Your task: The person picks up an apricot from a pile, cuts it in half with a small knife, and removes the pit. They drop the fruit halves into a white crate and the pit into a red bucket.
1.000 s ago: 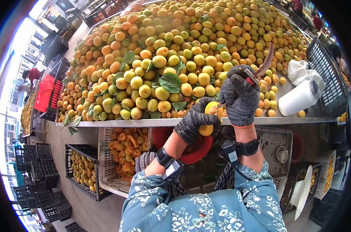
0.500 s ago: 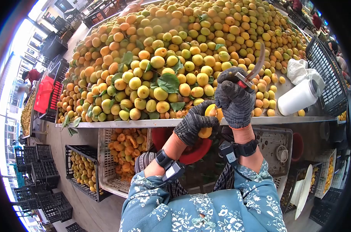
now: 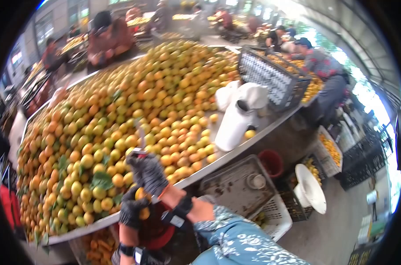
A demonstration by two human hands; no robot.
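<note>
My left hand (image 3: 131, 211), in a dark knitted glove, is closed on an apricot (image 3: 143, 213) at the table's front edge. My right hand (image 3: 150, 173), gloved alike, grips a curved knife (image 3: 141, 139) by its red handle; the blade points up and away over the fruit. Both hands are close together, and more orange flesh shows between them. Beyond them rises a large heap of apricots (image 3: 125, 110) with some green leaves (image 3: 102, 181). A red tub (image 3: 163, 236) is below my hands, partly hidden by my arms. Blur softens fine detail.
A white jug (image 3: 230, 129), a white bag (image 3: 251, 95) and a black crate (image 3: 271, 79) stand on the table's right. Below are a grey tray (image 3: 236, 187), a red bucket (image 3: 270, 162) and a white hat (image 3: 310, 190). Several people work around other tables, one person (image 3: 322, 66) at right.
The view has swung to the right and up, bringing people and the room's far side into sight. My hands now appear lower left, still holding the apricot and the knife.
</note>
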